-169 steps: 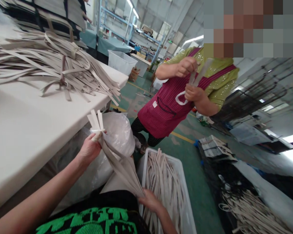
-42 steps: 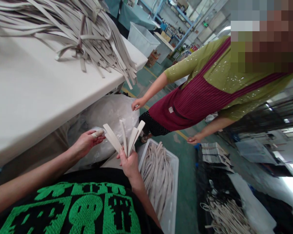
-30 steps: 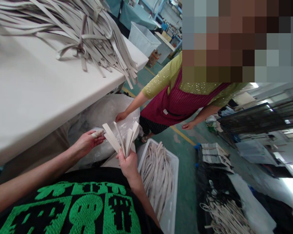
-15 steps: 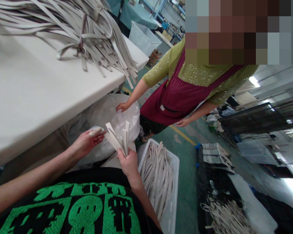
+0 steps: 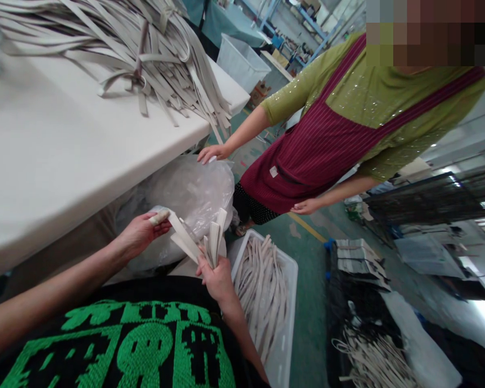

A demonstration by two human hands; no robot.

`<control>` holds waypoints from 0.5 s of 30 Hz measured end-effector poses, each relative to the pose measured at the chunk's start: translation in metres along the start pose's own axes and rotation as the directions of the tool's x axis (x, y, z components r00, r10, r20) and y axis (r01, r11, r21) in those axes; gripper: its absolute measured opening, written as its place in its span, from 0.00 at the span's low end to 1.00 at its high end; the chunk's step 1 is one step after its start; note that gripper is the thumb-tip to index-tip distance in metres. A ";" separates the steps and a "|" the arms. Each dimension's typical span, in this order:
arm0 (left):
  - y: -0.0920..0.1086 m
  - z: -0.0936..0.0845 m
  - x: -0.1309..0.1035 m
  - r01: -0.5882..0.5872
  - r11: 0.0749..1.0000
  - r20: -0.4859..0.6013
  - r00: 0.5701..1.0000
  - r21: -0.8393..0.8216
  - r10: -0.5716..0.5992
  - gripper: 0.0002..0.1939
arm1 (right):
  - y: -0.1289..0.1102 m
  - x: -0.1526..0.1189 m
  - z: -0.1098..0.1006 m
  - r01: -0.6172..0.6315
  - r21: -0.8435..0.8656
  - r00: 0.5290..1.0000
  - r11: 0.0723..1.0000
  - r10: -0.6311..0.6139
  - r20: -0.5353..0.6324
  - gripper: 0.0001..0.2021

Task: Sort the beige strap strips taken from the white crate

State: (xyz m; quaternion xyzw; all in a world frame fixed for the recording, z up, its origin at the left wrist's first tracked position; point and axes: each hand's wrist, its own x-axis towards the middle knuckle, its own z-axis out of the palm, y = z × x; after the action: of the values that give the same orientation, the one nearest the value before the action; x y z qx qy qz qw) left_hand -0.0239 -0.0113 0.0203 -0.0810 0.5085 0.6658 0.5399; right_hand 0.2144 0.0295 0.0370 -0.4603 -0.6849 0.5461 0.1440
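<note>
My right hand (image 5: 218, 277) is closed round a small fan of flat off-white strips (image 5: 214, 237), whose ends stick up above the fingers. To its left, my left hand (image 5: 141, 233), with a pale covering on one fingertip, pinches the end of one strip (image 5: 180, 223) that runs across to the right hand. Both hands are above my lap. Just beyond them bulges a translucent plastic bag (image 5: 178, 183), its contents blurred. A co-worker's hand (image 5: 214, 153) rests at the bag's top edge.
A white table (image 5: 64, 145) stands at the left, with a heap of long grey-beige strips (image 5: 145, 59) on it. By my right arm is a white crate (image 5: 293, 302) of similar strips. The co-worker in a maroon apron (image 5: 303, 156) stands ahead. More bundles (image 5: 380, 355) lie at the right.
My left hand has come to the strips and now pinches one. The strips in my right hand are spread wider. The co-worker's hand has moved up along the bag, the body shifting rightward in view.
</note>
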 end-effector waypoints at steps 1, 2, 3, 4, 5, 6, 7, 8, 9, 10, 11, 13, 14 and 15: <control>0.000 0.000 0.000 -0.014 1.000 0.001 1.000 0.000 0.014 0.07 | 0.001 0.001 0.001 -0.002 -0.003 1.000 1.000 0.002 -0.002 0.23; 0.000 -0.001 0.000 -0.025 1.000 0.003 1.000 0.000 0.025 0.06 | 0.003 0.001 0.001 -0.004 -0.007 1.000 1.000 0.004 -0.004 0.24; 0.000 -0.002 -0.001 -0.035 0.999 0.005 0.999 0.000 0.035 0.05 | 0.004 0.002 0.001 -0.004 -0.012 1.000 1.000 0.004 -0.006 0.24; -0.001 -0.002 -0.001 -0.044 0.999 0.006 0.999 0.003 0.044 0.04 | 0.004 0.002 0.001 -0.003 -0.018 1.000 1.000 0.003 -0.005 0.24; -0.001 -0.003 -0.001 -0.054 0.999 0.009 0.999 0.011 0.053 0.05 | 0.005 0.002 0.000 -0.004 -0.026 1.000 1.000 0.004 -0.004 0.24; -0.001 -0.003 -0.001 -0.062 0.998 0.016 0.998 0.028 0.062 0.07 | 0.005 0.002 0.000 -0.009 -0.032 1.000 0.999 0.009 -0.002 0.25; -0.002 -0.004 -0.001 -0.070 0.996 0.026 0.997 0.049 0.069 0.10 | 0.005 0.002 -0.001 -0.019 -0.036 1.000 0.999 0.019 0.000 0.25; -0.002 -0.004 -0.001 -0.079 0.994 0.035 0.996 0.072 0.077 0.13 | 0.005 0.002 -0.001 -0.031 -0.038 1.000 0.999 0.031 0.002 0.26; -0.003 -0.004 -0.001 -0.087 0.992 0.043 0.996 0.094 0.083 0.16 | 0.005 0.003 -0.001 -0.041 -0.041 0.999 0.998 0.041 0.005 0.26; -0.003 -0.004 -0.002 -0.092 0.989 0.054 0.995 0.117 0.086 0.19 | 0.005 0.004 0.000 -0.048 -0.045 0.999 0.998 0.048 0.001 0.27; -0.004 -0.004 -0.002 -0.099 0.985 0.063 0.994 0.140 0.091 0.21 | 0.004 0.005 0.001 -0.049 -0.051 0.999 0.998 0.048 -0.006 0.27; -0.005 -0.004 -0.005 -0.122 0.970 0.106 0.989 0.210 0.101 0.24 | 0.003 0.010 0.005 -0.042 -0.057 0.999 0.998 0.041 -0.024 0.25; -0.006 -0.004 -0.007 -0.143 0.955 0.140 0.984 0.261 0.109 0.25 | 0.001 0.014 0.009 -0.044 -0.048 0.999 0.998 0.043 -0.030 0.24; -0.007 -0.004 -0.009 -0.170 0.933 0.179 0.977 0.316 0.117 0.25 | 0.000 0.018 0.012 -0.053 -0.026 0.998 0.998 0.052 -0.029 0.24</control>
State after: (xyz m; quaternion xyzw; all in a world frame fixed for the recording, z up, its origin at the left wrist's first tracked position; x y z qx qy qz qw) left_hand -0.0165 -0.0205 0.0201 0.1007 0.5729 0.6134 0.5341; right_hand 0.1962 0.0363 0.0271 -0.4876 -0.6777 0.5341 0.1331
